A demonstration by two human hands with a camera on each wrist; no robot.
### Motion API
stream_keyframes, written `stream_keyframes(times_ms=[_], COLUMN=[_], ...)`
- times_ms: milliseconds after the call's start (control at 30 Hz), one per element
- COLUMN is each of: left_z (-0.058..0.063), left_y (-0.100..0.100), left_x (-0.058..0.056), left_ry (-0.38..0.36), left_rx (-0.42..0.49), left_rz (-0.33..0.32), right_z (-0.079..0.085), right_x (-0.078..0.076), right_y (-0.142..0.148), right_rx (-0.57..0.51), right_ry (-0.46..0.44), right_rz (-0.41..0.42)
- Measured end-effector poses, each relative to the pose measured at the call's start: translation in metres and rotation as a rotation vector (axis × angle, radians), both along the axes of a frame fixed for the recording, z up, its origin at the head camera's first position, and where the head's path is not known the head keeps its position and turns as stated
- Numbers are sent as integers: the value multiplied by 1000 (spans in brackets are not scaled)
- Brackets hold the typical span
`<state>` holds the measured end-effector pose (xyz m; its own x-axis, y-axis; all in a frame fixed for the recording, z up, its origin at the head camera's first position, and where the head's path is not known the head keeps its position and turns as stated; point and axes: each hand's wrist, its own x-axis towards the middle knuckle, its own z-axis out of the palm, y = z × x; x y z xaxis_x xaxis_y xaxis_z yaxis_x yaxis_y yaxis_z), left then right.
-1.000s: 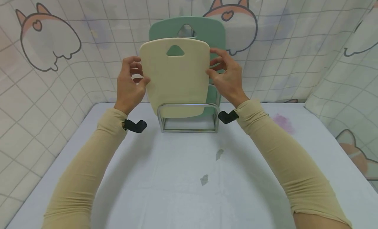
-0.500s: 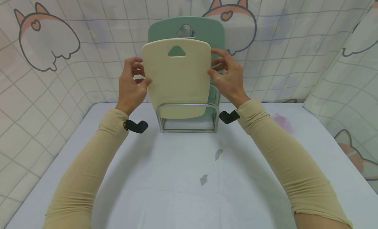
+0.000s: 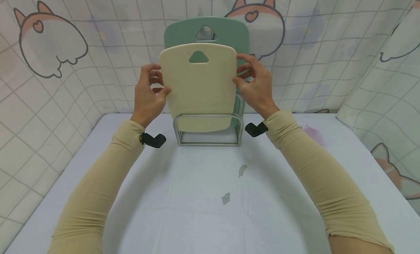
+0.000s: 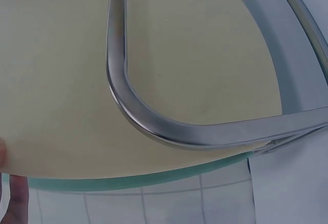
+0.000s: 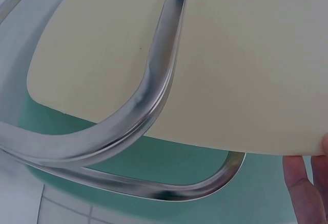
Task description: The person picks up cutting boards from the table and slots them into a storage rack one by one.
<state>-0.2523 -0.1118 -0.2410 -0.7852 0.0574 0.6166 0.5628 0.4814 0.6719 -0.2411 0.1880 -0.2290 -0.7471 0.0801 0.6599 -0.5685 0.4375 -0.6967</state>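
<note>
A cream cutting board (image 3: 200, 86) with a triangular handle hole stands upright behind the front bar of a metal rack (image 3: 210, 144). My left hand (image 3: 149, 95) pinches its left edge, thumb on the front face and fingers at the side and behind. On the opposite edge, my right hand (image 3: 256, 84) grips it the same way. Behind stands a larger green cutting board (image 3: 178, 33), mostly covered by the cream one. In the right wrist view, a rack bar runs between the cream board (image 5: 246, 70) and the green board (image 5: 200, 157). The left wrist view shows the front bar (image 4: 154, 124) crossing the cream board.
The rack stands on a white-covered table (image 3: 197, 217) near its back edge. A tiled-pattern curtain (image 3: 115, 57) with cartoon animals hangs behind and at both sides. Two small grey patches (image 3: 226, 198) and a pinkish stain (image 3: 313, 135) mark the table cover.
Both hands have shifted the cream board slightly to the right, and its lower edge sits a touch lower behind the front bar. The green board and the rack stay in place.
</note>
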Motion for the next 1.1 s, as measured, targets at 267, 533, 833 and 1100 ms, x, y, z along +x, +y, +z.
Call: stream_keyframes(times_ms=[267, 533, 833, 1100], left_z=[-1, -4, -9, -10], left_y=[2, 3, 4, 6], left_x=[0, -1, -2, -1], left_ry=[-12, -16, -13, -10], left_rx=[-14, -23, -27, -24], left_rz=[-2, -8, -18, -28], right_z=[-1, -3, -6, -8], right_x=[-1, 0, 2, 2], right_y=[3, 5, 8, 10], right_rx=[10, 30, 40, 42], right_ry=[-4, -5, -15, -13], right_rz=[-13, -15, -13, -15])
